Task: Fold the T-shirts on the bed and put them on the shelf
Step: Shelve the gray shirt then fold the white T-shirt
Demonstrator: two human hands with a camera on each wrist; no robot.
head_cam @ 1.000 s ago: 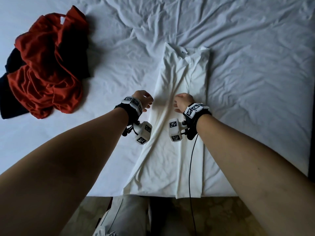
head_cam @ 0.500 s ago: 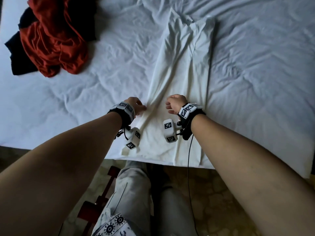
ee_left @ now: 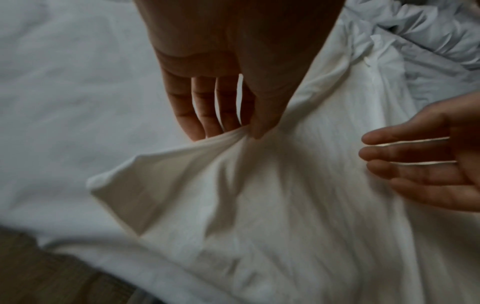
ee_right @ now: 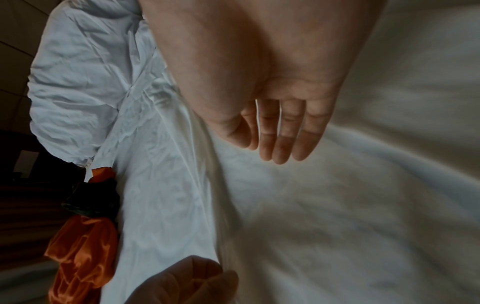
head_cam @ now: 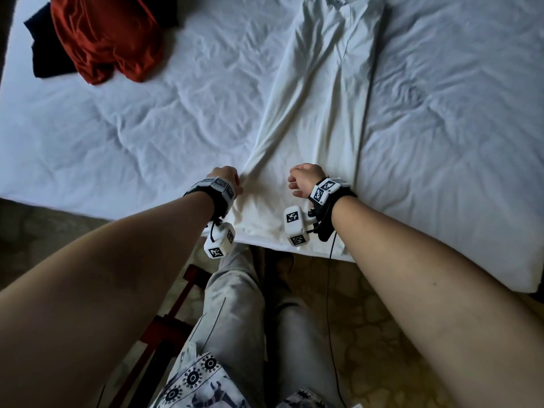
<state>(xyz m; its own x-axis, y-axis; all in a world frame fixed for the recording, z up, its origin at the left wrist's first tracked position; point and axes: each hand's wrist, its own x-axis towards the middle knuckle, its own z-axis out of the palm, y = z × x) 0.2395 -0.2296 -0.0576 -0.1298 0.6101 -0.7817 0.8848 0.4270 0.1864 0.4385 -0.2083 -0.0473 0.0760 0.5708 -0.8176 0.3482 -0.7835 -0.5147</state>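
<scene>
A white T-shirt (head_cam: pixel 318 119), folded into a long strip, lies on the bed with its hem at the near edge. My left hand (head_cam: pixel 226 179) pinches the shirt's left edge close to the hem; the left wrist view shows thumb and fingertips (ee_left: pixel 244 133) gathering a fold of the cloth (ee_left: pixel 259 205). My right hand (head_cam: pixel 303 179) hovers just over the shirt's middle, a hand's width to the right. Its fingers (ee_right: pixel 280 139) are relaxed and hold nothing.
A crumpled red T-shirt (head_cam: pixel 109 36) lies on a black garment (head_cam: pixel 44 60) at the bed's far left. The white sheet (head_cam: pixel 147 128) is wrinkled. The bed edge (head_cam: pixel 117 207) runs in front of my legs, and a red frame (head_cam: pixel 164 328) stands on the floor.
Both hands have slid down the white T-shirt toward its hem at the near bed edge. The left hand now pinches the cloth, pulling creases toward itself.
</scene>
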